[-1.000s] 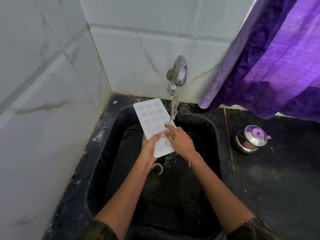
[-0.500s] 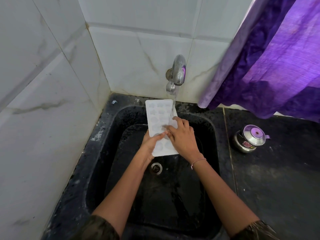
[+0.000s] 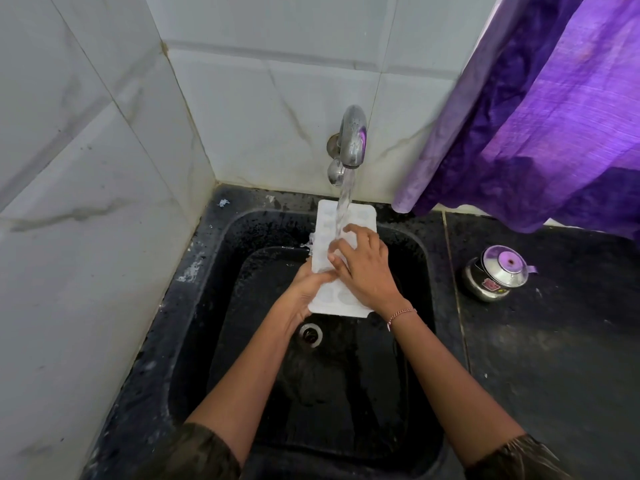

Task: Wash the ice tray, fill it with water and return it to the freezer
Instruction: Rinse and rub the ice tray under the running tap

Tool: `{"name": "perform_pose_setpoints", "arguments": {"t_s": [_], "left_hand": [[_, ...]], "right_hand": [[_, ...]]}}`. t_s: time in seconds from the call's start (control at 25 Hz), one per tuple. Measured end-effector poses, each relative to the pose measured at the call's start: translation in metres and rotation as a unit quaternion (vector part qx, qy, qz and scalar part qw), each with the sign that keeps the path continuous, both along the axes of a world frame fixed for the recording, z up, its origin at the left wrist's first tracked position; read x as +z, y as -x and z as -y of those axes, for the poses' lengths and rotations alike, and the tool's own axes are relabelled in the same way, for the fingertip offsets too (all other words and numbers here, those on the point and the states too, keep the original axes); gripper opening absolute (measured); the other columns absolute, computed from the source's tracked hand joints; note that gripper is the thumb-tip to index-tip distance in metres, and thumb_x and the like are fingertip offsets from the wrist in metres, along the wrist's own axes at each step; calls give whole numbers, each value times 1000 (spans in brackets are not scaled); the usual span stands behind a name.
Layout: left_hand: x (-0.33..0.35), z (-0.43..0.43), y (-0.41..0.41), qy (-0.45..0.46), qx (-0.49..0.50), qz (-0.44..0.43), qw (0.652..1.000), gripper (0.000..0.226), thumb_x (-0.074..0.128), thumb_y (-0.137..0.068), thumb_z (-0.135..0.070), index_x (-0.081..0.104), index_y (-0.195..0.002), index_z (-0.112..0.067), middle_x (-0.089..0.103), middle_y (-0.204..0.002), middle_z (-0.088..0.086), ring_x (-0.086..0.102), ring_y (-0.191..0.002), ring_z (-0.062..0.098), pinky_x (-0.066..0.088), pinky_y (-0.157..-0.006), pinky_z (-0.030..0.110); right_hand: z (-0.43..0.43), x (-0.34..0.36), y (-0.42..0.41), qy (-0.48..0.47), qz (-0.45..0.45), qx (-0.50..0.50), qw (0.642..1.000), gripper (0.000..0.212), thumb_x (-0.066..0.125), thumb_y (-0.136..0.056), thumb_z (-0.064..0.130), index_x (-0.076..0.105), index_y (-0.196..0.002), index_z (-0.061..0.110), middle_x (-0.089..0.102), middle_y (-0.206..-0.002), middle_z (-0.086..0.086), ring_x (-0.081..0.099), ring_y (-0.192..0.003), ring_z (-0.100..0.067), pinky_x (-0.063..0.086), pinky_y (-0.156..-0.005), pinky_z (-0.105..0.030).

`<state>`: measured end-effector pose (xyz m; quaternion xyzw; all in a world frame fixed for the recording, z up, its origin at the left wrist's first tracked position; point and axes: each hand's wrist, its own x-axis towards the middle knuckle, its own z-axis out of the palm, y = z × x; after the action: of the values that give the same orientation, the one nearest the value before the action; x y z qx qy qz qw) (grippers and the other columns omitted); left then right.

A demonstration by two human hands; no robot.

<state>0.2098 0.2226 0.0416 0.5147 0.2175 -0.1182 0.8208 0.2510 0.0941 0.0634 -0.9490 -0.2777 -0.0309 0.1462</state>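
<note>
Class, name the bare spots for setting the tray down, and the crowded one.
Free: the dark counter right of the sink, nearer than the steel pot. Narrow: the left rim. Crowded: under the tap, where left hand and right hand meet on the ice tray.

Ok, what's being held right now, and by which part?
The ice tray: the left hand grips its left long edge, toward the near end. The right hand lies across its top face; whether it grips cannot be told.
</note>
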Motion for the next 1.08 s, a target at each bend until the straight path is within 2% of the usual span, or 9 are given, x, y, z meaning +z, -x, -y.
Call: {"name": "perform_pose_setpoints", "arguments": {"t_s": [0.16, 0.32, 0.44, 0.56, 0.64, 0.72, 0.8, 0.92, 1.08], "left_hand": [[-1, 0, -2, -14, -15, 12, 1000, 28, 62, -85, 0, 61, -109, -14, 70, -92, 7, 67, -87, 24, 55, -79, 38], [0, -2, 5, -9, -13, 5, 1000, 35, 64, -83, 0, 58, -117, -9, 70, -94, 9, 68, -87, 24, 56, -75, 37], [-3, -2, 14, -11, -1, -8, 1000, 39, 63, -83, 2, 56, -119, -11, 69, -95, 8, 68, -86, 23, 56, -74, 37], [-5, 3, 24, -13, -2, -17, 1000, 45, 65, -83, -1, 53, -124, -14, 68, -105, 10, 67, -94, 26, 56, -78, 40], [-6, 8, 32, 4, 2, -18, 1000, 44, 64, -84, 1, 53, -123, -16, 67, -104, 9, 67, -90, 24, 58, -70, 36], [-6, 11, 39, 15, 3, -14, 1000, 45, 63, -84, 2, 52, -123, -17, 68, -102, 8, 68, -87, 22, 58, -65, 33], [-8, 13, 42, 19, 7, -6, 1000, 47, 63, -83, 2, 52, -124, -18, 67, -105, 8, 68, -91, 23, 58, -68, 33], [-7, 14, 44, 20, 30, -3, 999, 48, 62, -83, 5, 52, -124, -17, 67, -105, 7, 67, -90, 22, 58, -66, 31], [-3, 8, 39, 24, 34, 4, 999, 47, 61, -84, 5, 52, -124, -17, 67, -104, 8, 67, -90, 24, 59, -72, 36]], "right_hand": [[1, -2, 0, 13, -41, 37, 998, 58, 15, -92, 57, 64, -107, 31, 32, -146, 1, 18, -137, -23, 16, -112, -46], [5, 0, 0, 14, -55, 51, 997, 62, 14, -90, 63, 61, -115, 33, 30, -148, -2, 15, -140, -25, 16, -113, -46], [4, -6, 3, 5, -90, 63, 994, 59, 18, -90, 63, 61, -114, 32, 32, -145, -2, 17, -139, -24, 16, -114, -46], [0, -13, 4, -19, -72, 27, 997, 59, 18, -88, 65, 49, -119, 25, 38, -133, 1, 31, -127, -20, 26, -107, -40], [-2, -16, 4, 6, -44, 5, 999, 63, 17, -87, 64, 45, -125, 22, 38, -136, -1, 31, -128, -22, 24, -106, -41], [-2, -14, 4, 30, -34, 18, 999, 61, 17, -88, 63, 48, -125, 26, 37, -138, -2, 28, -131, -24, 22, -107, -44], [-1, -13, 4, 40, -29, 42, 998, 57, 17, -89, 62, 53, -118, 29, 38, -138, -3, 28, -131, -26, 21, -107, -45], [-4, -15, 8, 47, -2, 26, 999, 58, 17, -90, 60, 59, -107, 25, 45, -133, -6, 35, -128, -29, 27, -104, -47], [-7, -13, 5, 47, -38, 34, 998, 62, 14, -88, 61, 61, -116, 33, 36, -144, -5, 25, -134, -28, 20, -109, -48]]}}
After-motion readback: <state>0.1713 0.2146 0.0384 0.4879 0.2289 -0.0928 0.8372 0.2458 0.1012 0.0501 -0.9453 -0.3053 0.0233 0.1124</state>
